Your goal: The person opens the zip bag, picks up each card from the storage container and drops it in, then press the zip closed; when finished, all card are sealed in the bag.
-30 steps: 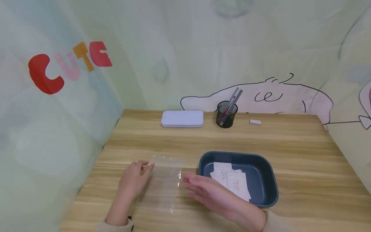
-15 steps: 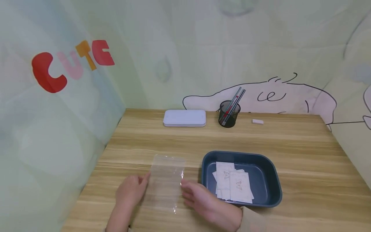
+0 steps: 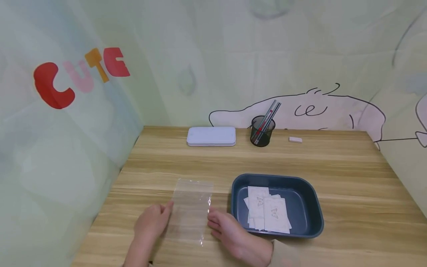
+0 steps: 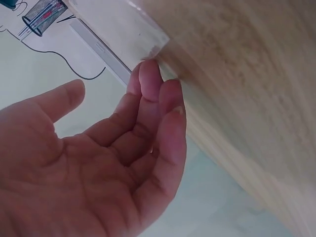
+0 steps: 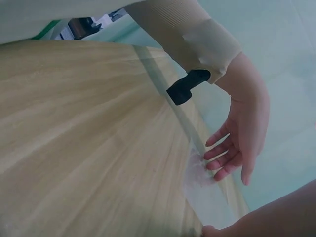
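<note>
A clear plastic bag lies flat on the wooden table near the front edge. My left hand rests beside its left edge, its relaxed fingertips touching the film. On the other side my right hand lies with its fingertips at the bag's right edge. The right wrist view shows the left hand with spread fingers on the bag. Neither hand grips anything.
A dark blue tray holding several white sachets sits just right of my right hand. At the back stand a white tin, a black mesh pen cup and a small eraser. Walls close in the left and back.
Both hands have slid back along the bag's sides toward the near edge. The right hand has drawn in from the tray's front to the bag's right edge. The bag lies flatter.
</note>
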A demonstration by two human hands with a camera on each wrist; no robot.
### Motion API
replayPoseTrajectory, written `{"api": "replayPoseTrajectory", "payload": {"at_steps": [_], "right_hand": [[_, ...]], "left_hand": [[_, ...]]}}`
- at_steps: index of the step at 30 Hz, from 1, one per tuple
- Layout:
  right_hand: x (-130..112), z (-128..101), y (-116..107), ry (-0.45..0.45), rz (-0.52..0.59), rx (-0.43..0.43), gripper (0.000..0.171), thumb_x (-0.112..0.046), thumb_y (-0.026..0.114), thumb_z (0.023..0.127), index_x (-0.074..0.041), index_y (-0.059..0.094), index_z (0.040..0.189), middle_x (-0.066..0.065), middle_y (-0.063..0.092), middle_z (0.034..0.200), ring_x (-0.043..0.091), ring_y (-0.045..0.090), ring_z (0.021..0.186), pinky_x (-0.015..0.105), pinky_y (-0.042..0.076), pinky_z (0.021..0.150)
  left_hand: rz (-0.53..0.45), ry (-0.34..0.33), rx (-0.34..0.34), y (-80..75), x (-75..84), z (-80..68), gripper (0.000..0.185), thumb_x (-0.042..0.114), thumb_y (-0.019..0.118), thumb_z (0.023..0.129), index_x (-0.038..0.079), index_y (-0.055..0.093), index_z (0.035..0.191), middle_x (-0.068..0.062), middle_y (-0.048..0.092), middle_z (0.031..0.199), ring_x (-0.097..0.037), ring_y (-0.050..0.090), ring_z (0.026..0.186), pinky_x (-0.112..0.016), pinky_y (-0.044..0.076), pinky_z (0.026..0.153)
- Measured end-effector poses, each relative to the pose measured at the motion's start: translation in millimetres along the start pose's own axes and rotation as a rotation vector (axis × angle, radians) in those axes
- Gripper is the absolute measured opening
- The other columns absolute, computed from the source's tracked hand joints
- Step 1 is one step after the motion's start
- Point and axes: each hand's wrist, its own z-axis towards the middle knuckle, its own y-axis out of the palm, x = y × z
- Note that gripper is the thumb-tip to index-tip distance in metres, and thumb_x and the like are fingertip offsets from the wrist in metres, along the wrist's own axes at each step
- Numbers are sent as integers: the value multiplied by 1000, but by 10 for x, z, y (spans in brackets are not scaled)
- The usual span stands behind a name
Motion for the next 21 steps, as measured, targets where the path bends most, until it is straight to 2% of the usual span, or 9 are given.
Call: {"api": "replayPoseTrajectory", "payload": {"at_steps": [4, 11, 16, 21], "right_hand": [[28, 4, 9, 7, 20, 11, 64, -16, 48, 93, 17, 21, 142, 36, 27, 144, 48, 26, 134, 57, 20, 109], [56, 3, 8, 17, 76, 14, 56, -16, 46, 96, 16, 30, 139, 32, 34, 142, 45, 35, 129, 55, 24, 109], [70, -6, 9, 24, 96, -7, 51, -18, 47, 97, 12, 38, 137, 31, 33, 142, 45, 35, 129, 54, 28, 107], [81, 10, 17, 27, 94, -10, 50, -18, 45, 98, 12, 38, 138, 28, 36, 142, 39, 41, 125, 51, 32, 105]], "left_hand": [[-33, -13, -17, -30, 7, -25, 56, 50, 40, 99, 3, 66, 86, -4, 54, 68, -20, 48, 61, -35, 40, 54], [-44, -21, -19, -50, 18, -38, 58, 50, 40, 99, -1, 67, 91, -4, 55, 70, -20, 50, 63, -35, 41, 57], [-44, -22, -18, -43, 17, -35, 61, 51, 39, 100, -3, 66, 92, -4, 54, 69, -20, 49, 62, -34, 40, 55], [-45, -25, -20, -45, 23, -40, 62, 51, 39, 99, -6, 66, 96, -5, 55, 70, -20, 50, 63, -34, 41, 55]]}}
